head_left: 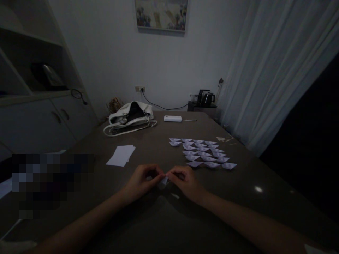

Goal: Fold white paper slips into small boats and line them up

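Observation:
Between my two hands is a small folded piece of white paper (164, 180), largely covered by fingers. My left hand (144, 180) pinches its left side, and my right hand (186, 180) pinches it from the right, fingertips nearly meeting. A small pale scrap (175, 195) lies on the table just below. To the right and beyond my right hand stand several folded paper boats (203, 154) in rough rows. Flat white paper sheets (121, 155) lie in a loose stack past my left hand.
A white handbag (132, 118) sits open at the far left of the dark table (159, 141). Near the far edge lies a white power bank (173, 119) with a short cable. Paper scraps (224, 139) lie near the right edge. A blurred-out patch (50, 183) covers the left side.

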`<state>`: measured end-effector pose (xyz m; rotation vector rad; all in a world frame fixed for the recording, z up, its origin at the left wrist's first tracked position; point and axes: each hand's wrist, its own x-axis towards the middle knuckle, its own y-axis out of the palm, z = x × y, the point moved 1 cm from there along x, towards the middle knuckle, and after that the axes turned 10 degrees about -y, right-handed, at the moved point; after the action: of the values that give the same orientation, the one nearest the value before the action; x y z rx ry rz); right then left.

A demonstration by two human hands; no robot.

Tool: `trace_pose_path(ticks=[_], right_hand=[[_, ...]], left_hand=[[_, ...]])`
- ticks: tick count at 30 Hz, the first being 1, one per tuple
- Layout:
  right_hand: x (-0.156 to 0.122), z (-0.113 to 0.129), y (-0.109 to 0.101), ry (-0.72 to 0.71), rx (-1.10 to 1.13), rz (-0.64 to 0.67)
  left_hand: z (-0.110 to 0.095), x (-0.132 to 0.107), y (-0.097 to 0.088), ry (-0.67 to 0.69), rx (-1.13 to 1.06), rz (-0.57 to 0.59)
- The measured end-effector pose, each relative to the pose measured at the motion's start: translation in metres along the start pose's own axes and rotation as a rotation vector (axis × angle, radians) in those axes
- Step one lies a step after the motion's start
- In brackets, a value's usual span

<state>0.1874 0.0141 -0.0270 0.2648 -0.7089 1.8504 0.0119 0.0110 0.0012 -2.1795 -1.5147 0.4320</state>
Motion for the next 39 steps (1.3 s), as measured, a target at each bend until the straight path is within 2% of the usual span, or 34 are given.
trace_pose_path(ticks=[8,14,19,22,26,28,31,34,39], right_hand=[[-0.001,0.003,-0.004,-0.027,-0.043,0.000],[-0.001,-0.003,-0.002,0.050,0.053,-0.076],[0.000,-0.005,-0.003,0.054,0.019,-0.132],[0.000,-0.003,-0.004,0.039,0.008,-0.124],[-0.001,0.000,-0.005,-0.016,0.016,-0.119],[-0.001,0.001,-0.005,-0.038,0.034,-0.109],[-0.001,0.001,-0.004,-0.033,0.067,-0.084],[0.000,0.001,-0.003,-0.011,0.092,-0.083],[-0.001,0.000,-0.002,0.045,0.160,-0.092]], left_hand=[[0.004,0.002,0.000,0.005,-0.039,0.025],[0.003,0.002,-0.003,-0.044,-0.060,-0.017],[0.007,0.003,-0.002,-0.050,-0.104,-0.020],[0.010,0.005,0.001,-0.093,-0.217,0.050],[0.015,0.008,0.004,-0.161,-0.429,0.237],[0.017,0.008,0.004,-0.189,-0.471,0.317],[0.019,0.007,0.004,-0.203,-0.496,0.368],[0.019,0.007,0.003,-0.206,-0.515,0.347],[0.021,0.011,0.001,-0.223,-0.450,0.198]])
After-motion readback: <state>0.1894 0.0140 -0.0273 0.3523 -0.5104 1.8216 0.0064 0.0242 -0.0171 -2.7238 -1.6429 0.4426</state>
